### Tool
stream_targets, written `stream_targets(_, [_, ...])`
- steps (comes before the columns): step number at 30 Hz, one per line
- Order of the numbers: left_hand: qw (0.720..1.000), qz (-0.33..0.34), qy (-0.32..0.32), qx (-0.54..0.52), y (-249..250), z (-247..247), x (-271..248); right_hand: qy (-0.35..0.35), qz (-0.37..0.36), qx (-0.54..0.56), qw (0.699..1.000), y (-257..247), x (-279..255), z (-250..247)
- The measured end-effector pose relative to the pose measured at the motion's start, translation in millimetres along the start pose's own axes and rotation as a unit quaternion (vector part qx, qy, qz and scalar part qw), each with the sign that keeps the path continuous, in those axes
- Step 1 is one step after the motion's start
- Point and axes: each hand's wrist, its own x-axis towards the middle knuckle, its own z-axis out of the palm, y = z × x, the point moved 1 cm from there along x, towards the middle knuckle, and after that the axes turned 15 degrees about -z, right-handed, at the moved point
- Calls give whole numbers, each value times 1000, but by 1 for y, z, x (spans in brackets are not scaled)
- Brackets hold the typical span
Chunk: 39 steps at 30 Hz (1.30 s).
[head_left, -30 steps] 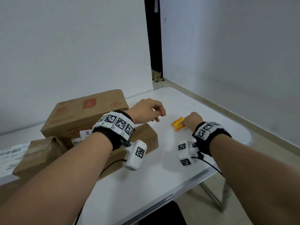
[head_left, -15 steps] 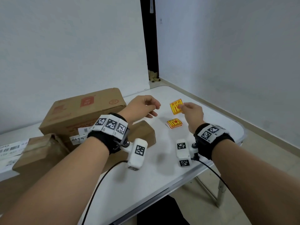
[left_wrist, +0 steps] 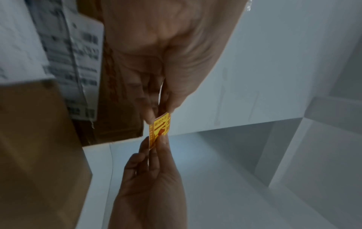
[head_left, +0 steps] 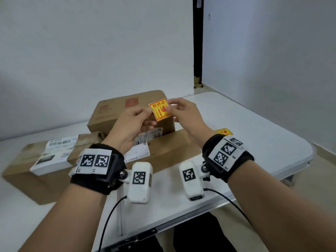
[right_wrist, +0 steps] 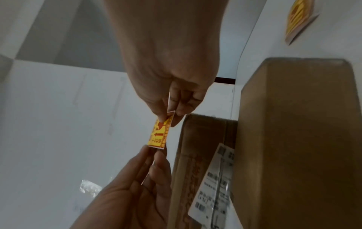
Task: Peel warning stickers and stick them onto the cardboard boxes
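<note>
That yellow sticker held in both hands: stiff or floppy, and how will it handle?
The sticker probably has some stiffness: pinched at opposite edges by the left hand and right hand, it stays flat. It looks thin edge-on, so likely very light and easily creased. Its backing seems still attached.

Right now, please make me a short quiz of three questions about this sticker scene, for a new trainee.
1. True or false: both hands hold the warning sticker in the air.
2. Where do the spare stickers lie? A) on the table, beyond the right hand; B) on the big cardboard box; C) on the floor.
3. Fill in: the left hand pinches the sticker's ____ edge, seen from the head camera.

Key: 1 true; 2 A; 3 left.
</note>
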Motion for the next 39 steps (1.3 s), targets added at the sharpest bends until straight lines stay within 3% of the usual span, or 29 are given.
stream_targets(4, [998,29,44,35,-15,-16,-11,-23,-13,-10,1000,3,-4,20])
stream_targets(7, [997,35,36,61,-22,-20,-16,-29,-15,-13,999,3,-6,28])
stream_targets(18, [1000,-4,26,5,-33,-34,-18,-54,-37,-41,997,4,-17,33])
stream_targets(39, [995,34,27,93,-33,-25,-19,-55,-43,-61,996,1,-19,25])
